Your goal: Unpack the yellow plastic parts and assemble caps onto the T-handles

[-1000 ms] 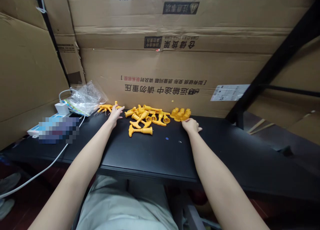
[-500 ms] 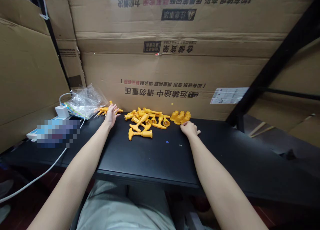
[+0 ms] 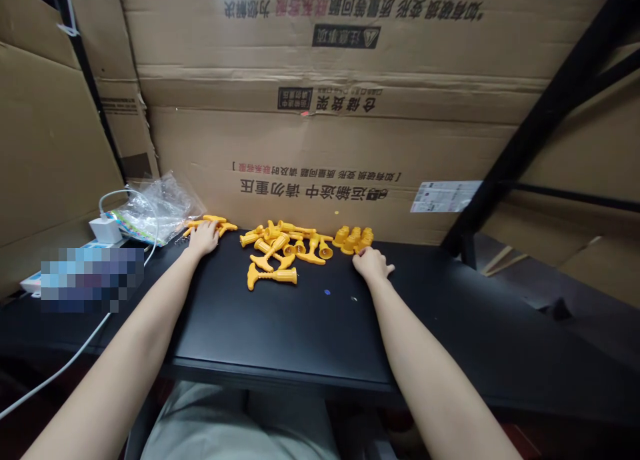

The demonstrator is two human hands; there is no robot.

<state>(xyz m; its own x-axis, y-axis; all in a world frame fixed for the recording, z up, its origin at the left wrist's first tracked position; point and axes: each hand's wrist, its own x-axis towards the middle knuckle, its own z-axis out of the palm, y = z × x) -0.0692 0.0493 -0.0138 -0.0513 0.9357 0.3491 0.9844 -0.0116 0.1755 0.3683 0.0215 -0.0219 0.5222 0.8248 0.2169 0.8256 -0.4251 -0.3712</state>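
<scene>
My left hand (image 3: 203,239) lies on the black table (image 3: 300,327) with its fingers stretched forward. The fingertips touch a small group of yellow T-shaped plastic pieces (image 3: 217,221) at the left. A bigger heap of yellow trumpet-shaped plastic parts (image 3: 280,243) sits between my hands, and one long part (image 3: 271,277) lies apart in front of it. My right hand (image 3: 371,263) rests knuckles up with its fingers curled under. It is right beside a cluster of small yellow caps (image 3: 353,239). Whether those fingers hold anything is hidden.
A crumpled clear plastic bag (image 3: 155,207) and a white charger (image 3: 105,230) with a white cable (image 3: 75,360) lie at the far left. Cardboard boxes (image 3: 320,147) wall in the back and left. A black slanted frame bar (image 3: 535,127) rises on the right.
My left hand has slid left, away from the middle heap, onto the small group of T-shaped pieces. My right hand has stayed by the caps. The view has shifted slightly.
</scene>
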